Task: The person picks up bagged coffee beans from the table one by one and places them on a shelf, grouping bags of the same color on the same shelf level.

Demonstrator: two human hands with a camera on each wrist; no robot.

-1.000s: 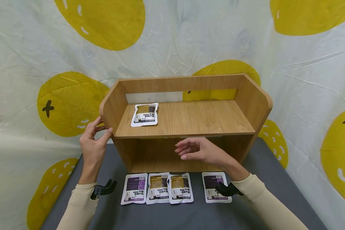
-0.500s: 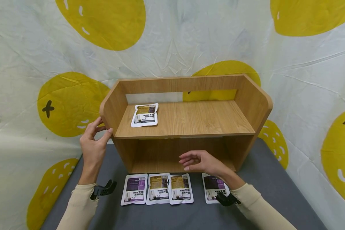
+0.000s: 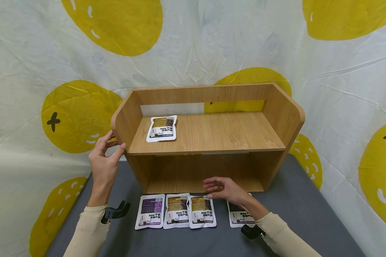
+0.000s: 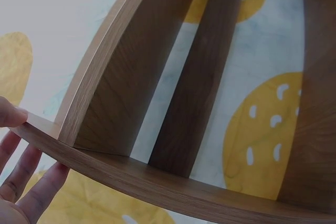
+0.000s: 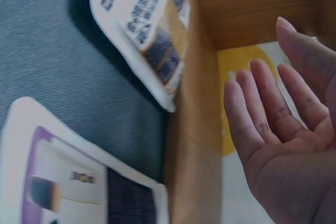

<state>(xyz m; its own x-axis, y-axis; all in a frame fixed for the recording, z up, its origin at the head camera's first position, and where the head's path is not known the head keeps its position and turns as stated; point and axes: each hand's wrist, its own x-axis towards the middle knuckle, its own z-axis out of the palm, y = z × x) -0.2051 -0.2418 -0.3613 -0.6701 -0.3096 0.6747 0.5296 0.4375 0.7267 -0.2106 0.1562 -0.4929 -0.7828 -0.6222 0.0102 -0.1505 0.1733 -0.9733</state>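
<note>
My left hand (image 3: 104, 165) holds the left side panel of a two-tier wooden shelf (image 3: 209, 134), thumb on one face and fingers on the other; the left wrist view shows this grip on the panel edge (image 4: 113, 177). My right hand (image 3: 228, 190) hovers in front of the lower tier, fingers extended and slightly bent, holding nothing. Its thumb overlaps the top of a brown-labelled pouch (image 3: 202, 212) in the head view. Beneath the right wrist lies a purple-labelled pouch (image 3: 240, 216), partly hidden by the forearm. In the right wrist view the palm (image 5: 294, 166) faces the camera.
Another brown-labelled pouch (image 3: 162, 128) lies on the upper tier at left. On the grey tabletop (image 3: 180, 244), a purple pouch (image 3: 150, 211) and a brown pouch (image 3: 177, 210) lie in the row before the shelf. A patterned curtain (image 3: 193, 43) hangs behind.
My right hand has come down and toward me, from the upper board's front edge to just above the row of pouches. The left hand and the shelf stay put.
</note>
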